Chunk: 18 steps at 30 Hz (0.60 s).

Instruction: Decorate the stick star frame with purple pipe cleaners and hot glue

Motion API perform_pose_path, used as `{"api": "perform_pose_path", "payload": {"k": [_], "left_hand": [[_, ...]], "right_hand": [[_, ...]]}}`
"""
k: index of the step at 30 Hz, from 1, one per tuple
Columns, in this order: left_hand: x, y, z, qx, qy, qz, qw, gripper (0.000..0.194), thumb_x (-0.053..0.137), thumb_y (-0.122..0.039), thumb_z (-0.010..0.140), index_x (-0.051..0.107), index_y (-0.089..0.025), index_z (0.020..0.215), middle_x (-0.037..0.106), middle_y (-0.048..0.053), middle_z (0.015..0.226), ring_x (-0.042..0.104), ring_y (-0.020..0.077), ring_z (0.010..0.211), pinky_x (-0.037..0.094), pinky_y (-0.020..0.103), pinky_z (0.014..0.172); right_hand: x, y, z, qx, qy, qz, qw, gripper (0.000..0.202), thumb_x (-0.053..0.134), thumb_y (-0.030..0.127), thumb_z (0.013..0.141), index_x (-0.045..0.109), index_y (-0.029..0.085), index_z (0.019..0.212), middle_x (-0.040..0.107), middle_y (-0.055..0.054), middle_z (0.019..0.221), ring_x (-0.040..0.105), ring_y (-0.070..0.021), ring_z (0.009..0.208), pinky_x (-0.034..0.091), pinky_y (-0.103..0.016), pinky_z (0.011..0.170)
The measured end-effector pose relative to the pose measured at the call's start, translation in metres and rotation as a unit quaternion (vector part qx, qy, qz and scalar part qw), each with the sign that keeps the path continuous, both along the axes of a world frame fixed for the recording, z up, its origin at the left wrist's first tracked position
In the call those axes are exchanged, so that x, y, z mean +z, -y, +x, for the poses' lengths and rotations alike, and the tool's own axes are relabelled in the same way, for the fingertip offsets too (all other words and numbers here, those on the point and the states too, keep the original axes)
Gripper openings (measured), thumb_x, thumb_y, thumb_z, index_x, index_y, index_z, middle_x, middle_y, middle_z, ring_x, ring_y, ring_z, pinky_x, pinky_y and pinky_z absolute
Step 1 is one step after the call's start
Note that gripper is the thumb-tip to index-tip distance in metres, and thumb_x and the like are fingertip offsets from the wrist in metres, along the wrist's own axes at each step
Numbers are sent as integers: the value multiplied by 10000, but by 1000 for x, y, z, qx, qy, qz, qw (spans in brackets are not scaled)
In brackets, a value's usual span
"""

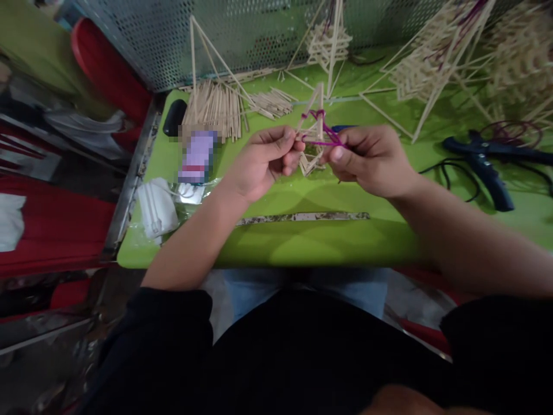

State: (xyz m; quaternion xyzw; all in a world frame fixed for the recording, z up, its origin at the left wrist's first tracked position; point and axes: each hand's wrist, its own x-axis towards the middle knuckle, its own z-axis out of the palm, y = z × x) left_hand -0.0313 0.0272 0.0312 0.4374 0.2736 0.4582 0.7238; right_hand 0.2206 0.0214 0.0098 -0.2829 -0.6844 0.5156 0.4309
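Note:
Between my hands is a small frame of thin wooden sticks (pixel 318 99), peaked at the top, with purple string (pixel 322 115) wound about its upper part. The fingertips of my left hand (pixel 263 158) are pinched together at the frame's left side, where a strand of the string also reaches. Closed thumb against finger, my right hand (pixel 374 158) grips the string, which is drawn taut across the frame. Below the fingers, more short sticks (pixel 309 164) form the lower part; whether they belong to the same frame is hard to tell.
On the green table (pixel 302 245) lie a bundle of sticks (pixel 216 109), a phone (pixel 197 155), a white pouch (pixel 158 207), a flat strip (pixel 302 217) and a dark glue gun (pixel 484 161) with its cable. Larger stick structures (pixel 423 75) stand behind, before a perforated metal panel (pixel 259 34).

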Motion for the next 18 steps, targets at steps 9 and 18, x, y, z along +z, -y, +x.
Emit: {"api": "perform_pose_path", "payload": {"k": [9,18], "left_hand": [[-13,-13,-5,6,-28,30,999,332,784,-199,1150,743,-164,823,719,-23,776,619,57,589,502,207,609],[-21,-17,-9,-15,11,79,997,273,885,-231,1095,776,-183,849,764,-21,854,687,69,646,570,225,669]], "right_hand": [[27,-6,19,-39,-54,-47,997,511,899,628,1054,701,198,861,351,67,591,229,-76,525,164,-316,515],[27,-23,31,-68,-7,-58,996,527,1021,624,928,685,225,853,425,54,580,338,-85,510,222,-320,491]]}}
